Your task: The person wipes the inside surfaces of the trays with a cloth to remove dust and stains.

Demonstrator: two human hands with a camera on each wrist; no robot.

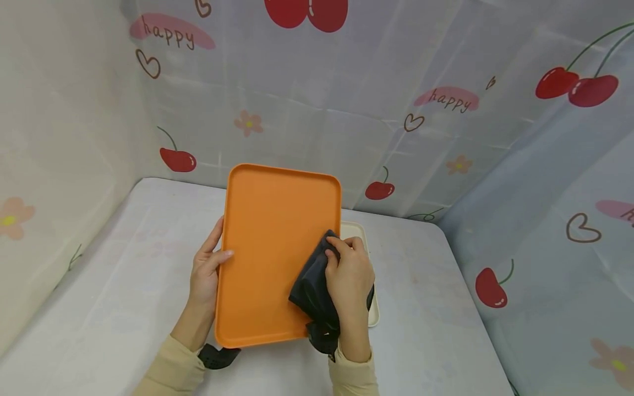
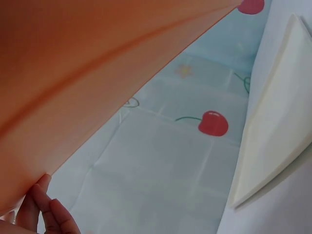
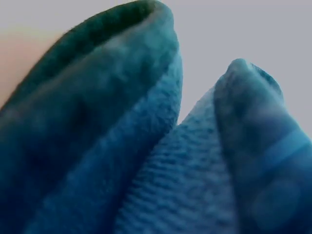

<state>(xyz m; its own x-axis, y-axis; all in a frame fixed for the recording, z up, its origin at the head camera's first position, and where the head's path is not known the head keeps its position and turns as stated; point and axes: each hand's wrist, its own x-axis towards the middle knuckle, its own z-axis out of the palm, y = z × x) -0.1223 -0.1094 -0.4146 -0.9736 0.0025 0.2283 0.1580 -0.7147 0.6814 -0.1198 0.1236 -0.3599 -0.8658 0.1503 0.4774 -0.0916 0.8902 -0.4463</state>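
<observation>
My left hand holds an orange tray by its left edge, thumb over the rim and fingers behind it. The tray is raised and tilted, its inner face toward me. In the left wrist view, fingers support its underside. My right hand grips a dark blue cloth against the tray's lower right part. Folds of that cloth fill most of the right wrist view and hide the right fingers there.
A cream tray lies on the white table, partly hidden behind the orange tray and right hand. Printed curtains with cherries and flowers enclose the table's back and sides.
</observation>
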